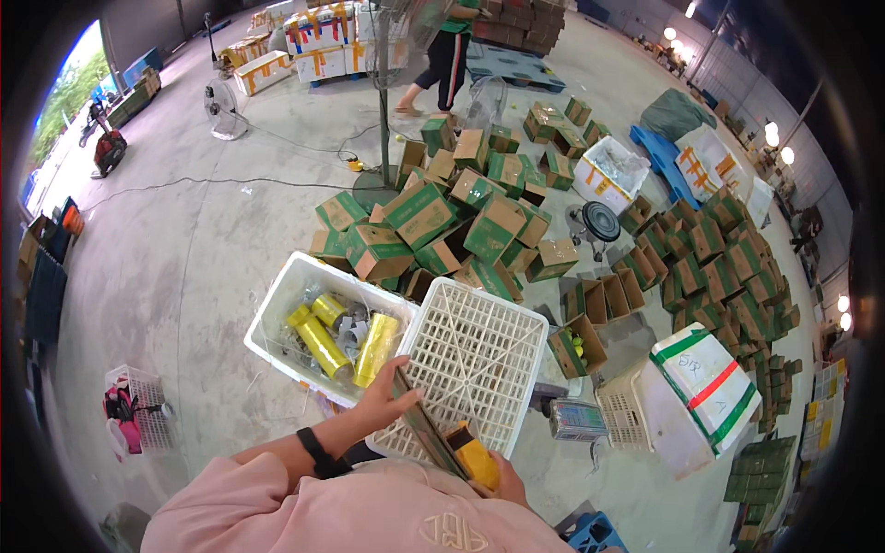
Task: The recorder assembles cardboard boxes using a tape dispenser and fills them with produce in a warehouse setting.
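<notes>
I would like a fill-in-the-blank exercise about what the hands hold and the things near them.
1. The left hand grips a flattened piece of ____.
2. The right hand holds a tape dispenser coloured ____.
3. The white bin holds rolls of tape coloured ____.
4. The white crate beside the bin lies upside ____.

Missing words: cardboard; yellow; yellow; down

Glossy yellow tape rolls lie in a smooth white plastic crate beside matt cardboard boxes.
</notes>
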`<state>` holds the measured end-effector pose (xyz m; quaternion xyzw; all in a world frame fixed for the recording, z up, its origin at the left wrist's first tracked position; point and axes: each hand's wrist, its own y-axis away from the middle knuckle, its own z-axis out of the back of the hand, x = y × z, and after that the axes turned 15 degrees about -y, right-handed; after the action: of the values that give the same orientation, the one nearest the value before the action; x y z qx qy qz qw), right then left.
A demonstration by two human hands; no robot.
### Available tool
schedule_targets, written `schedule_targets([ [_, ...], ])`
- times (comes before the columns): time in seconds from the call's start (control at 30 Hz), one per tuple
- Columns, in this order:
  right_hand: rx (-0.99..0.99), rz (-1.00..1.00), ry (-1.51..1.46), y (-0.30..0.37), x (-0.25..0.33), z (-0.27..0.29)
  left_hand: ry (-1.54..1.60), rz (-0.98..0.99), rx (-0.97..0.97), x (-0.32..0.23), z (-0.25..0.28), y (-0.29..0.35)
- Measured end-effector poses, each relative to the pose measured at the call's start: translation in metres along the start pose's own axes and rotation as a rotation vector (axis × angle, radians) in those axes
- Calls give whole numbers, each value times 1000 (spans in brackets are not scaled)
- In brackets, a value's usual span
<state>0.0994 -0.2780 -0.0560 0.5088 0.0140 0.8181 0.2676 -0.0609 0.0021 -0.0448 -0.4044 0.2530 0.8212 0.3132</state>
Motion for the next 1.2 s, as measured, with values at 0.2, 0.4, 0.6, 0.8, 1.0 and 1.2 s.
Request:
schedule_targets([
  [0.2,-96,-101,10,-52,-1,40,133,-68,116,28,13,-13],
  [0.4,-13,82,221,-93,50,41,189,58,31,31,35,-24],
  [0.6,-803,13,-276,-162,3,55,14,-438,392,17,37,-16],
  [0.8,-846,-99,-359,-166,6,44,-441,-1249,428,-15,-16,-54],
  [1.0,-819,-178,-841,-100,-4,32,-295,-1367,486,-43,-65,-64],
  [1.2,-838,-251,-900,-63,7,70,-475,-1400,669,-57,-70,-57],
])
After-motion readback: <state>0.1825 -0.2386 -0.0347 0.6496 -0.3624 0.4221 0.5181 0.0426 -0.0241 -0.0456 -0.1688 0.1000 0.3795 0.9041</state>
